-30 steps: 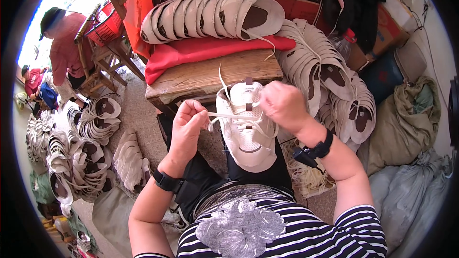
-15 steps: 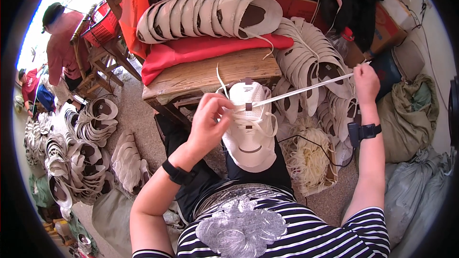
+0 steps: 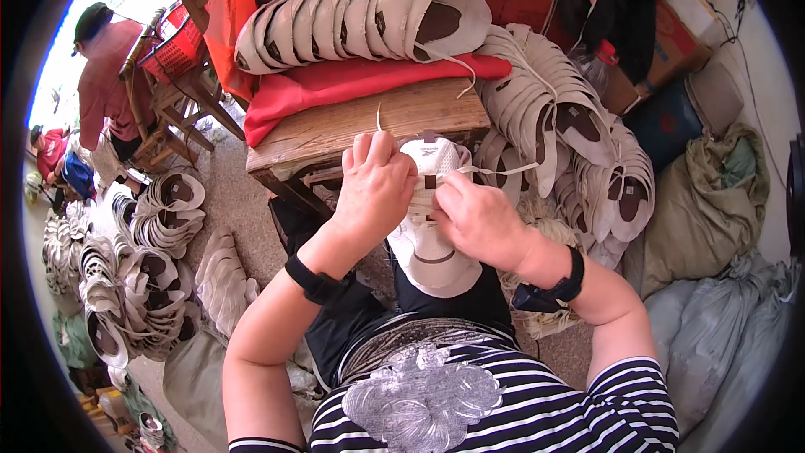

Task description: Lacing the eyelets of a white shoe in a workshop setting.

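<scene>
A pale cream shoe upper [image 3: 432, 264] lies over my lap, toe end toward me, its tongue [image 3: 433, 153] pointing away. My left hand [image 3: 373, 184] is closed over the left edge of its lacing opening. One lace end [image 3: 378, 117] sticks up past those fingers. From the other side my right hand [image 3: 480, 216] pinches at the eyelet rows, fingertips close to the left ones. A flat white shoelace [image 3: 507, 170] runs out to the right from beside its fingers. The fingertips of both hands are partly hidden.
Ahead stands a wooden bench [image 3: 369, 122] with red cloth [image 3: 369, 84] and a row of nested uppers [image 3: 352, 25]. More uppers [image 3: 553, 96] hang at its right, above a heap of laces [image 3: 545, 239]. Sacks [image 3: 704, 210] lie right; a person [image 3: 117, 75] is far left.
My right hand has come back from far right to the upper; the lace it held stretched is now slack and mostly drawn in. My left hand has moved forward and closed over the upper's edge.
</scene>
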`<state>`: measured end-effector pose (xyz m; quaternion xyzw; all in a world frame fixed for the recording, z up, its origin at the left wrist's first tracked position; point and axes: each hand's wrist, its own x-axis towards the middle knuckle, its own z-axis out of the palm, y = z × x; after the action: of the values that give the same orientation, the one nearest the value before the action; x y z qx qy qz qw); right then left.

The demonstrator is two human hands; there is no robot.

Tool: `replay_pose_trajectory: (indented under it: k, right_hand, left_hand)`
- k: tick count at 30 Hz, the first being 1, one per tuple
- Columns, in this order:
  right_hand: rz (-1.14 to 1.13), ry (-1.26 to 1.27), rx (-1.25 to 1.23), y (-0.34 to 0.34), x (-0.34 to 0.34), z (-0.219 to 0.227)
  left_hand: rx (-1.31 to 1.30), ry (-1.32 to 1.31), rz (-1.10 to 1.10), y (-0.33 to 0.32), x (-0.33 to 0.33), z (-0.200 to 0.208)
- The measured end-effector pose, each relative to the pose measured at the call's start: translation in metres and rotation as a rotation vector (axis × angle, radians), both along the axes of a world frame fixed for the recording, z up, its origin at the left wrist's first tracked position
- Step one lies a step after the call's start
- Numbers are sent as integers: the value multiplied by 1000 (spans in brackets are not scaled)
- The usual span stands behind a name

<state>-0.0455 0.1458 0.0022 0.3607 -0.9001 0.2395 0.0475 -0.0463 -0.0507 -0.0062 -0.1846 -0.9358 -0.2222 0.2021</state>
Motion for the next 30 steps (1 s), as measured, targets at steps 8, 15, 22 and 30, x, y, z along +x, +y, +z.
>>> replay_pose_trajectory:
  k: [8,15,22,30]
  right_hand:
    - [63,-964,-203,37,-32,9]
    - [-7,-1132,-385,43,-50,24]
    - [-46,-908,-556,26,-51,5]
    - [-30,-116,-46,8,-40,8]
  left_hand:
    - [-101,288,186,-47,12,-4]
    - [-137,293,397,-114,36,-8]
    - [-131,302,570,-159,45,-24]
    - [472,5,272,-76,35,-49]
